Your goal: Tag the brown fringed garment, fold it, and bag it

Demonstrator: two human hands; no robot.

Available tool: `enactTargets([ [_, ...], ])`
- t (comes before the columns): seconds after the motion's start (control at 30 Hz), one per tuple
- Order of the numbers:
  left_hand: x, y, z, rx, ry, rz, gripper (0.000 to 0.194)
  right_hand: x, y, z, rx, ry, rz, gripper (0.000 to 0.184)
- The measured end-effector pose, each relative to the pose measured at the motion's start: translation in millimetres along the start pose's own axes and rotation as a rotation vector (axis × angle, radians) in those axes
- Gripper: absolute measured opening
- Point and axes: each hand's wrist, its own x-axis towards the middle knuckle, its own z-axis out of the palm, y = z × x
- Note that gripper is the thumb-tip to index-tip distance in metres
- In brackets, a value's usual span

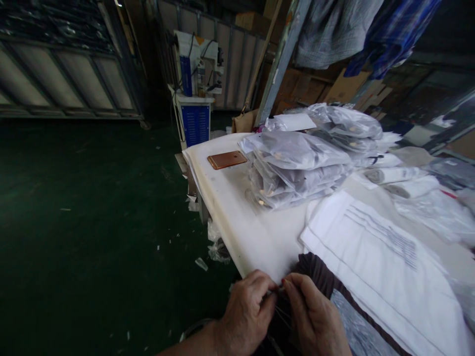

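My left hand [245, 312] and my right hand [316, 316] meet at the table's near edge, fingertips almost touching. Both are closed in a pinch. Whatever they pinch is too small and hidden to name; a tiny red spot shows at the right fingertips, and thin pale strands hang below. Under and behind the right hand lies a dark brown gathered cloth [315, 269], with a grey-blue piece [352, 321] beside it. White sheeting with printed lines [374, 252] spreads to the right of my hands.
On the white table [252, 227] lie a phone [227, 159], stacked clear-bagged packages [300, 165] and rolled white items [411, 183]. Checked clothes [334, 34] hang above a metal post [282, 59]. A machine on a blue-panelled stand [196, 123] and a wheeled cage cart [67, 79] stand beyond.
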Motion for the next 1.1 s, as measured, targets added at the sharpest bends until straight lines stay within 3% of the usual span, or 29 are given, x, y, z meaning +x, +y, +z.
enactTargets([
  [0.43, -2, 3, -2.5, -0.043, 0.026, -0.073, 0.015, 2, -4, 3, 0.058, -0.02, 0.055, 0.017],
  [0.57, 2, 6, -4.9, -0.157, 0.066, -0.207, 0.014, -1, -3, 2, 0.104, -0.066, 0.154, 0.02],
  [0.73, 7, 5, -10.4, -0.279, 0.089, -0.377, 0.01, -3, 1, 4, 0.026, -0.152, 0.11, 0.018],
  [0.93, 5, 3, -11.2, -0.307, 0.124, -0.364, 0.009, 0, 2, 12, -0.077, -0.262, 0.083, 0.017],
  [1.1, 5, 1, -12.5, -0.297, 0.143, -0.377, 0.008, 1, 3, 13, -0.103, -0.277, 0.1, 0.015],
])
